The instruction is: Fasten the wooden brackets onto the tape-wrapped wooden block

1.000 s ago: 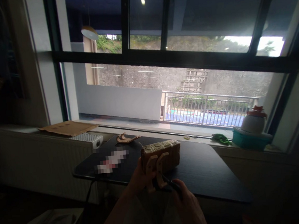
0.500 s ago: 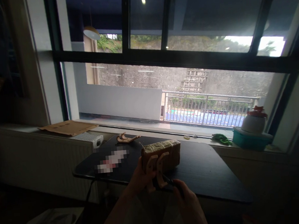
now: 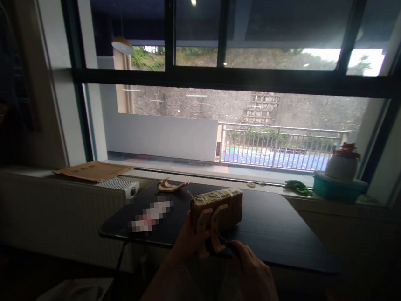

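Note:
My left hand [image 3: 186, 242] is closed around a pair of light wooden hook-shaped pieces [image 3: 210, 225], held upright just in front of a brown box-like wooden block [image 3: 222, 204] on the dark table [image 3: 278, 237]. My right hand [image 3: 252, 273] is closed on a thin dark tool [image 3: 226, 244] whose tip meets the base of the wooden pieces. Another curved wooden piece [image 3: 169, 186] lies at the table's far left corner.
A teal container with a white pot [image 3: 339, 178] and a green cloth [image 3: 298, 188] sit on the windowsill at right. Brown cardboard [image 3: 92, 171] and a white device [image 3: 119, 184] lie on the radiator ledge at left. A blurred-out item [image 3: 150, 215] rests on the table.
My right hand has crept slightly forward with the dark tool toward the wooden pieces. The left hand holds them still.

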{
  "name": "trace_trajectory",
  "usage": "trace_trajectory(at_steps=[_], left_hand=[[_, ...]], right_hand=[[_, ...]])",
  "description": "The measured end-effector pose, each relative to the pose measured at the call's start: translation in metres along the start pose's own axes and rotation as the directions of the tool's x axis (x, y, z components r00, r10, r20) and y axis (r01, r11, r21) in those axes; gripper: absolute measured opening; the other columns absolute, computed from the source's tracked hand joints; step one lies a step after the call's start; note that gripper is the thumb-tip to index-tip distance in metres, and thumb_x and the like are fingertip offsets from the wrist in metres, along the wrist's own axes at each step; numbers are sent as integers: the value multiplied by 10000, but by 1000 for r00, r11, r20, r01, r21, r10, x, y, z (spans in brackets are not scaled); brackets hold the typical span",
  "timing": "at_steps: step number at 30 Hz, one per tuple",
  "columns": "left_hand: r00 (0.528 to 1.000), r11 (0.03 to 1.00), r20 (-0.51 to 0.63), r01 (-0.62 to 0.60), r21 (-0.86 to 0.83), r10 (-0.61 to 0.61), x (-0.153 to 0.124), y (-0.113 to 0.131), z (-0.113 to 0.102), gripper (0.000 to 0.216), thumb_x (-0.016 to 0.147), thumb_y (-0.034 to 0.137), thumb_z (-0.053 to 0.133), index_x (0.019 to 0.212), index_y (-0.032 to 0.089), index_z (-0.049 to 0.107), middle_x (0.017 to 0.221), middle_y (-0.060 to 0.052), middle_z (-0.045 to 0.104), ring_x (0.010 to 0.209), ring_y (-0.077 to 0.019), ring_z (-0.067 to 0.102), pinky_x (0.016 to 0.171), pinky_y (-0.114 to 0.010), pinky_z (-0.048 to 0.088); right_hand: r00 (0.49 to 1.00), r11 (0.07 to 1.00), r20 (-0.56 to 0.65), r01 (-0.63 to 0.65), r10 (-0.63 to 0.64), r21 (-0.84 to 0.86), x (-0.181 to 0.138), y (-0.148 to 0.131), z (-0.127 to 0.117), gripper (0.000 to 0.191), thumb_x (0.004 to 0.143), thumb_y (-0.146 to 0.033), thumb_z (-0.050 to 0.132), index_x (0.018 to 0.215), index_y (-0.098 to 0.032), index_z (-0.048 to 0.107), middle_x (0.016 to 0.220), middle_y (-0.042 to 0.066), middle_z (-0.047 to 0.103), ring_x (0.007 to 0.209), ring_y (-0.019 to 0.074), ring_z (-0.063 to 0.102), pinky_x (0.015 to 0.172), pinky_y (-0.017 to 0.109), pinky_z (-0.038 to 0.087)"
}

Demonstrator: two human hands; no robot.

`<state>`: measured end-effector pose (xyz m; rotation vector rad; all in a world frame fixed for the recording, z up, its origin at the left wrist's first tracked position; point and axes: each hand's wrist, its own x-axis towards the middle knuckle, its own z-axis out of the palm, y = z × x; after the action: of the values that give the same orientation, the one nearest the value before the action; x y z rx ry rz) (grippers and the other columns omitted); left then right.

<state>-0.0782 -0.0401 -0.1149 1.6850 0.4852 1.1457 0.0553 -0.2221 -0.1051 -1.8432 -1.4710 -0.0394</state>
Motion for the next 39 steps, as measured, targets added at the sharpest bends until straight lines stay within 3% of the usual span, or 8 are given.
trace_trajectory(at_steps=[4,7,13,17,27,35,39], left_hand=[[1000,1000,-18,8,15,-8,1,-3,-1,767,654,264,753,1294,207,335,1141,-69,599,1062,-273,580,867,-389,503],[999,1000,-28,25,14,-24,1,-3,-1,797,644,275,757,1312,211,329,1153,-72,595,1071,-280,576,865,-397,507],[999,1000,-28,26,8,-26,-1,2,0,720,633,287,763,1241,197,388,1112,-66,611,1060,-290,581,856,-400,514],[1000,1000,-14,3,2,-3,-1,3,1,686,652,271,750,1223,209,375,1090,-52,613,1033,-283,596,846,-391,519],[1000,1000,-1,-9,2,9,2,0,4,788,606,222,772,1256,205,327,1153,-66,584,1069,-274,580,872,-398,511],[999,997,-38,9,76,-6,2,-3,1,799,594,247,785,1266,203,355,1139,-72,594,1060,-279,583,877,-408,504],[999,997,-46,12,73,-9,0,3,4,812,588,255,788,1276,206,359,1116,-69,617,1029,-276,600,852,-403,516]], right_hand=[[991,979,47,-131,125,156,-1,-1,2,351,905,-296,369,1188,-215,560,1116,39,675,993,189,645,808,264,482],[983,968,72,-179,168,179,-2,0,3,349,906,-334,375,1165,-211,574,1069,41,695,969,198,655,789,272,490],[998,999,-61,-23,25,30,-2,2,2,371,882,-263,401,1229,-238,529,1134,39,662,921,185,669,731,249,500],[992,995,-87,92,-94,-25,0,1,0,337,909,-234,359,1174,-247,567,1025,29,671,801,155,675,657,229,495],[997,984,-61,-28,40,178,-3,4,9,339,898,-267,401,1180,-209,580,1157,42,656,1000,186,642,857,264,486],[995,948,-43,-73,91,311,0,4,6,300,884,-324,431,1113,-240,605,1040,19,703,923,180,666,766,257,509],[993,957,-63,-76,97,279,-1,5,7,314,878,-324,432,1136,-244,592,1079,23,692,963,186,655,792,265,502]])
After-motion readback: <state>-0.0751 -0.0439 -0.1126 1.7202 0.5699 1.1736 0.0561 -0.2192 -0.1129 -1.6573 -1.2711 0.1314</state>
